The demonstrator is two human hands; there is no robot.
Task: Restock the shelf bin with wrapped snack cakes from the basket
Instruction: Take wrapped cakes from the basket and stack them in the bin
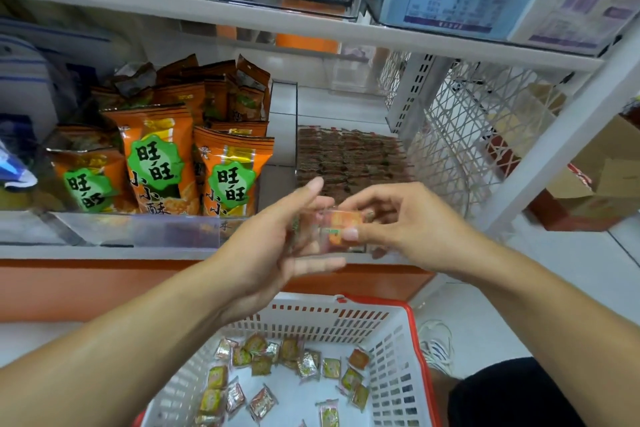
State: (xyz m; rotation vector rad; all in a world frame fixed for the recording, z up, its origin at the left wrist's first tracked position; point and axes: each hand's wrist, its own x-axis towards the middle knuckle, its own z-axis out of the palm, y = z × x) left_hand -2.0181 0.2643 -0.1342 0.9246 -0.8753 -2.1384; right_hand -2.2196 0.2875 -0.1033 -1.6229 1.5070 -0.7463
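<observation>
The wrapped snack cake (341, 227) sits between my two hands, in front of the shelf edge and above the basket. My right hand (391, 218) pinches it, thumb on its near face and fingers curled behind the wrapper. My left hand (277, 246) cups its other side, fingers nearly straight under and beside it, thumb raised; the blur hides whether that hand truly grips. Just beyond my fingers lies the shelf bin (353, 158), filled with rows of dark wrapped cakes. To the left of my grip stand orange snack bags (156, 156). Below my wrists, the white basket (391, 350) with a red rim holds loose wrapped cakes (263, 371) scattered on its floor.
</observation>
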